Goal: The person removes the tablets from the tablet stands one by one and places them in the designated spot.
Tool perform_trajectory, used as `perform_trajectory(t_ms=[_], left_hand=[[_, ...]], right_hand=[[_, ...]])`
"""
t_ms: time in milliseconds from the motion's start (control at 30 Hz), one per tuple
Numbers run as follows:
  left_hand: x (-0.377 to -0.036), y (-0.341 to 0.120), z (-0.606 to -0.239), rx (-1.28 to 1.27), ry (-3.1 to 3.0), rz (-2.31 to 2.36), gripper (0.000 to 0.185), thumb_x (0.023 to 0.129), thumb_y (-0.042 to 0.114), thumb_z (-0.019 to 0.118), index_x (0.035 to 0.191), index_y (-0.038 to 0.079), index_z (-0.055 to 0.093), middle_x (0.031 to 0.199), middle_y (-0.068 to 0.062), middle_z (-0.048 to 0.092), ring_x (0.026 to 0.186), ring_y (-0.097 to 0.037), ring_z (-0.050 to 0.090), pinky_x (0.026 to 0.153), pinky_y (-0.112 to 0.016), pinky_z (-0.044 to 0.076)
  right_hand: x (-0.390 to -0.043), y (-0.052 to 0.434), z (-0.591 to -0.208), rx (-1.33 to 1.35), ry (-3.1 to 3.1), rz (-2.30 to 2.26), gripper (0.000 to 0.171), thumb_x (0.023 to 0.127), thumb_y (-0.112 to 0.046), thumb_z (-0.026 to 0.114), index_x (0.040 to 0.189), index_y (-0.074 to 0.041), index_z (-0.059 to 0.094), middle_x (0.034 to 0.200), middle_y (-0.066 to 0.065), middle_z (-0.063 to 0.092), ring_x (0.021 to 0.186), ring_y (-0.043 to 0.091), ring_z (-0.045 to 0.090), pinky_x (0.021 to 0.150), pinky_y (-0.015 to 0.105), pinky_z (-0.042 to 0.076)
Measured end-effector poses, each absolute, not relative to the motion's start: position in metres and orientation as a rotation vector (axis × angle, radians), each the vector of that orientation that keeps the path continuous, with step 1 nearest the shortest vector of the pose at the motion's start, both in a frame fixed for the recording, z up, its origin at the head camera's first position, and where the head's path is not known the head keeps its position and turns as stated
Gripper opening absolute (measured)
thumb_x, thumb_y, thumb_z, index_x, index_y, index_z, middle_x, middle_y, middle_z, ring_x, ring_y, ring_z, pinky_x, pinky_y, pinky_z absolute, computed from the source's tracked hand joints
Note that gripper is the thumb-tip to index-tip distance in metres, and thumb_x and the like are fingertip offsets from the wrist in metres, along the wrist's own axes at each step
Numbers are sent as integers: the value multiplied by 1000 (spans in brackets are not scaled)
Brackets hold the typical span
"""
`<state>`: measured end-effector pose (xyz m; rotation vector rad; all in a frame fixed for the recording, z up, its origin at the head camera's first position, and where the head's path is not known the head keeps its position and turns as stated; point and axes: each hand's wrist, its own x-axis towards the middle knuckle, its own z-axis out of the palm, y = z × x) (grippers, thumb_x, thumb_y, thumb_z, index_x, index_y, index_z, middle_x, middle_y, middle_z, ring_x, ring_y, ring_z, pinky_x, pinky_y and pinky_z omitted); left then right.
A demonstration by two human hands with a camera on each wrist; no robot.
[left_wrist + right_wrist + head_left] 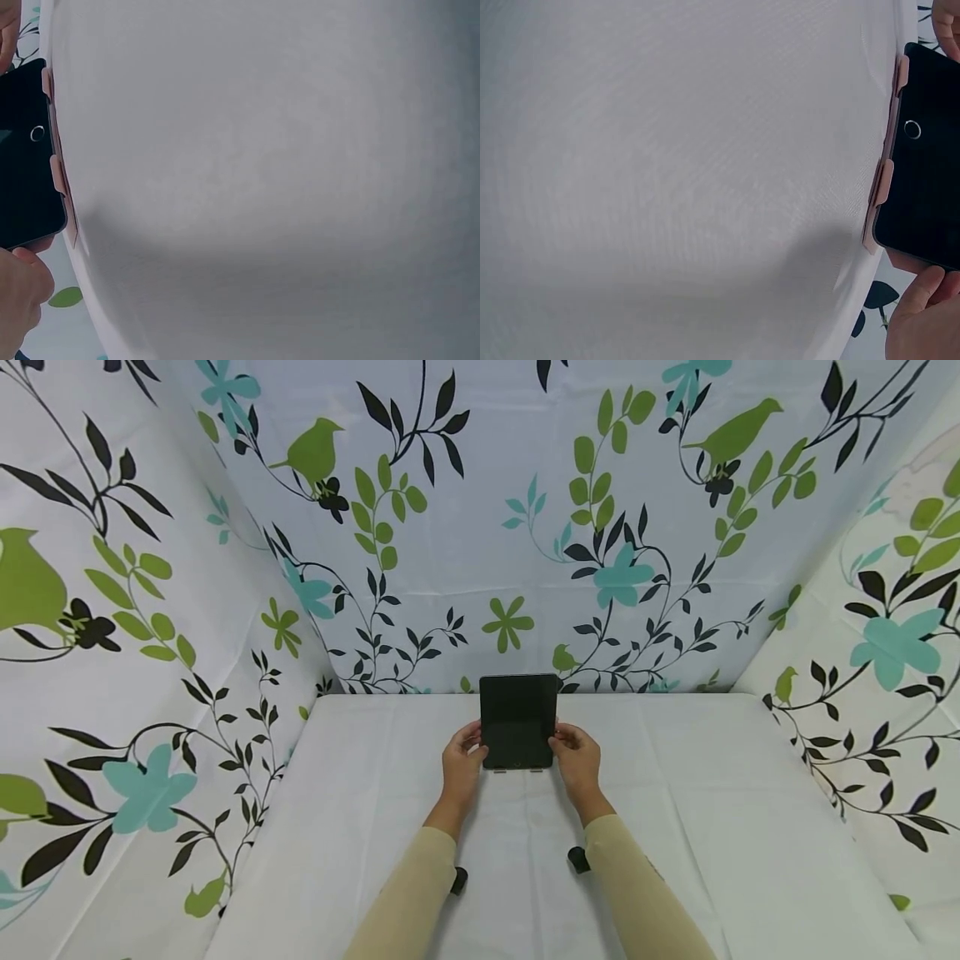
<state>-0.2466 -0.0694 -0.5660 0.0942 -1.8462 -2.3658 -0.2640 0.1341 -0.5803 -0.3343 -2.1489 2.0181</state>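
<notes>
A black tablet (518, 720) with a dark screen stands tilted on the white table (360, 827), its lower edge near the cloth. My left hand (461, 767) holds its left edge and my right hand (577, 758) holds its right edge, fingers curled round the sides. In the left wrist view the tablet (26, 154) shows its round home button and a pink case edge (58, 172), with my left hand (21, 296) below it. The right wrist view shows the tablet (926, 161) with the pink case edge (885, 176) and my right hand (922, 315) at its lower corner.
White cloth covers the table, with fold lines across it. Floral curtain walls (495, 518) with birds and leaves close in the back, left and right sides. Small black wrist cameras (578, 858) hang under both sleeves.
</notes>
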Motion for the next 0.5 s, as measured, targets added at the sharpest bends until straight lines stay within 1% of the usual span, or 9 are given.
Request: perform_trajectory(t_ms=[167,267,433,500], left_hand=[[-254,-67,-584,151,-1784,-2394,45,93,-14,59,137,-4,59,130,-19,57,119,-26,54,86,-12,50],[-256,-68,-587,168,-1767,-2390,41,93,-12,60,134,-6,61,125,-17,60,111,-19,56,86,-13,51],[-257,-67,-590,185,-1710,-2410,37,92,-11,64,129,-8,63,119,-10,66,106,-12,59,87,-15,53],[-258,-66,-593,194,-1680,-2414,36,92,-9,66,128,-8,65,116,-5,69,106,-10,61,88,-16,53]], right_hand=[[-263,135,-586,-323,-2132,2043,27,93,-5,73,120,-4,69,114,14,65,101,18,60,77,11,51],[-262,134,-589,-334,-2120,2061,28,93,-7,74,121,-4,69,114,13,65,102,18,59,77,11,51],[-261,132,-590,-360,-2092,2079,29,92,-7,75,120,-2,71,109,9,66,98,15,59,76,12,50],[-261,132,-590,-362,-2086,2081,28,91,-6,75,119,-2,71,108,8,66,97,14,60,76,13,51]])
